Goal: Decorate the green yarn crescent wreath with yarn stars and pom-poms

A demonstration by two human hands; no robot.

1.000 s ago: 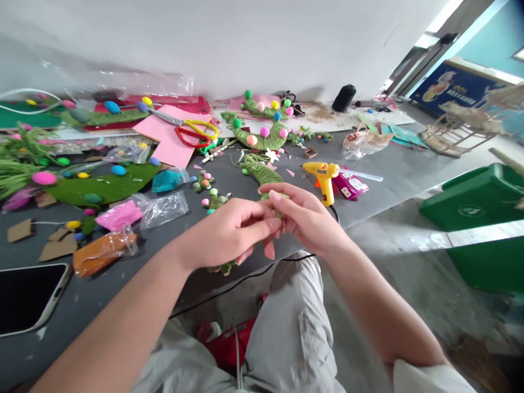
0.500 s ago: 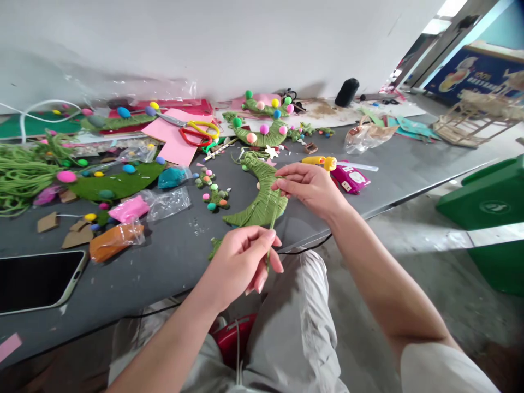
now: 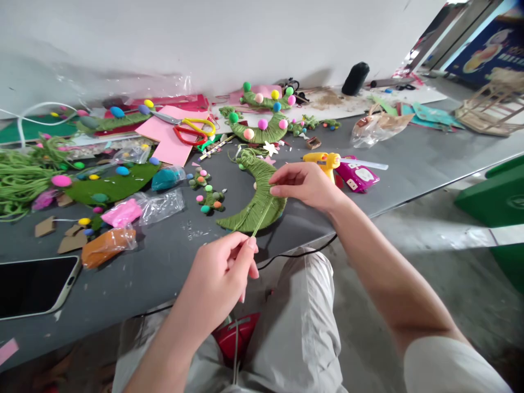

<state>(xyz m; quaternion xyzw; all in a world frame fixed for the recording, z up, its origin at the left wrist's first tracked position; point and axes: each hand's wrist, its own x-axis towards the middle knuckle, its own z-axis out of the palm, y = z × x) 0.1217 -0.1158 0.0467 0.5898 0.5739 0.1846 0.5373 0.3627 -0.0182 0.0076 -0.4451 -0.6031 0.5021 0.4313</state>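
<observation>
A crescent shape wrapped in green yarn (image 3: 257, 203) lies on the grey table (image 3: 172, 256) in front of me. My right hand (image 3: 305, 184) pinches the yarn against the crescent's outer edge. A taut green yarn strand (image 3: 257, 221) runs from there down to my left hand (image 3: 223, 275), which is closed on its end near the table's front edge, above my lap.
A yellow glue gun (image 3: 321, 162) and a pink packet (image 3: 356, 177) lie right of the crescent. Scissors (image 3: 190, 130) on pink paper, finished pom-pom crescents (image 3: 257, 128), bags of pom-poms (image 3: 123, 213), a yarn pile (image 3: 20, 177) and a phone (image 3: 35, 284) crowd the left.
My hands have drawn apart. The left hand pulled the yarn strand down toward me until it went taut, while the right hand stayed on the crescent's edge.
</observation>
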